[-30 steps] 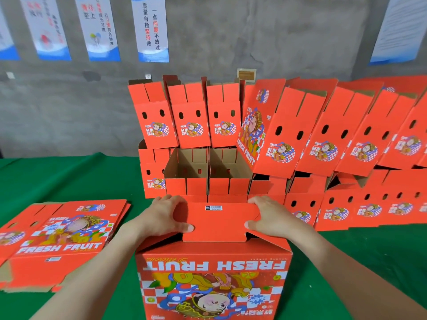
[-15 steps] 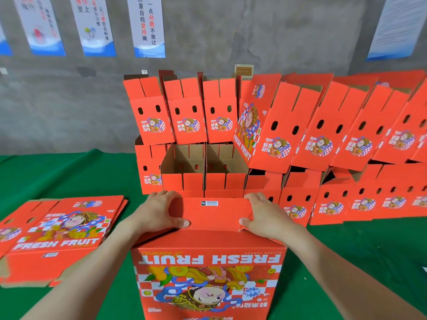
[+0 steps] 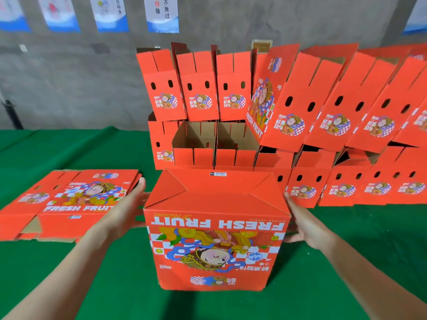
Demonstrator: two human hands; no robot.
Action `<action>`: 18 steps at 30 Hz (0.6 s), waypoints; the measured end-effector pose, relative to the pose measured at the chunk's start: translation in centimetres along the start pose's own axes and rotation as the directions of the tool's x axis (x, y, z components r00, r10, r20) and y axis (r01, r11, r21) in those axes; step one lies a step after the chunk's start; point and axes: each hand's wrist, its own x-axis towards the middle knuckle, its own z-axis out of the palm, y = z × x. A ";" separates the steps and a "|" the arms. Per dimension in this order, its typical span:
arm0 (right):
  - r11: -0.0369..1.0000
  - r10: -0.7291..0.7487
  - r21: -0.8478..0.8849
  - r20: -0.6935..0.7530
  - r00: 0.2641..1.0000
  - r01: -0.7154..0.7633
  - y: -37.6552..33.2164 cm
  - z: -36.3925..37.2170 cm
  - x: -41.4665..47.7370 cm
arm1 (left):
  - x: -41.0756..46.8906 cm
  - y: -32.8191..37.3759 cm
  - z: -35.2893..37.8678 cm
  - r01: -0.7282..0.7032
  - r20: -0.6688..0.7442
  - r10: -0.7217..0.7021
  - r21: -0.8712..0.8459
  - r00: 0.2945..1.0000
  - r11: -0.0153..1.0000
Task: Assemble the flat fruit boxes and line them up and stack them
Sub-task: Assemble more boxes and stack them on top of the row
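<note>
A red fruit box (image 3: 215, 229) stands upside down on the green table, its bottom flaps folded flat and closed on top, the "FRESH FRUIT" print inverted toward me. My left hand (image 3: 126, 210) lies with straight fingers against the box's left side. My right hand (image 3: 305, 224) lies flat against its right side. A pile of flat, unfolded boxes (image 3: 69, 202) rests on the table to the left. Behind, assembled boxes (image 3: 208, 144) stand in rows, two levels high.
The upper boxes on the right (image 3: 335, 100) lean over to the left. The green table cloth (image 3: 104, 285) spreads around the box. A grey wall with several posters (image 3: 161, 15) closes the back.
My hands have left the top flap, which now lies flat and closed, and have moved down to the box's two sides. The view has moved closer.
</note>
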 end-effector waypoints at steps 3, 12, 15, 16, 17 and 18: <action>0.993 0.030 -0.119 0.169 0.985 -0.010 1.1 0.2 -1.4 | -1.7 0.9 0.9 -0.071 0.062 0.062 0.151 0.996 0.986; 0.986 -0.165 0.030 0.370 0.914 0.166 -1.5 -1.4 -4.8 | -4.1 2.4 -1.8 -0.320 0.116 0.326 -0.068 0.938 0.945; 0.953 -0.303 0.105 0.386 0.872 0.285 -2.7 -0.8 -5.6 | -4.7 2.2 -3.0 -0.349 0.156 0.375 -0.175 0.914 0.921; 0.935 -0.354 0.121 0.371 0.858 0.333 -3.2 -0.6 -6.0 | -4.6 1.6 -3.4 -0.366 0.130 0.398 -0.214 0.908 0.906; 0.912 -0.409 0.133 0.353 0.842 0.387 -3.6 -0.3 -6.4 | -4.6 1.0 -3.7 -0.380 0.104 0.413 -0.243 0.905 0.892; 0.888 -0.459 0.132 0.329 0.825 0.441 -4.0 0.0 -6.8 | -4.6 0.3 -3.9 -0.396 0.076 0.430 -0.274 0.900 0.877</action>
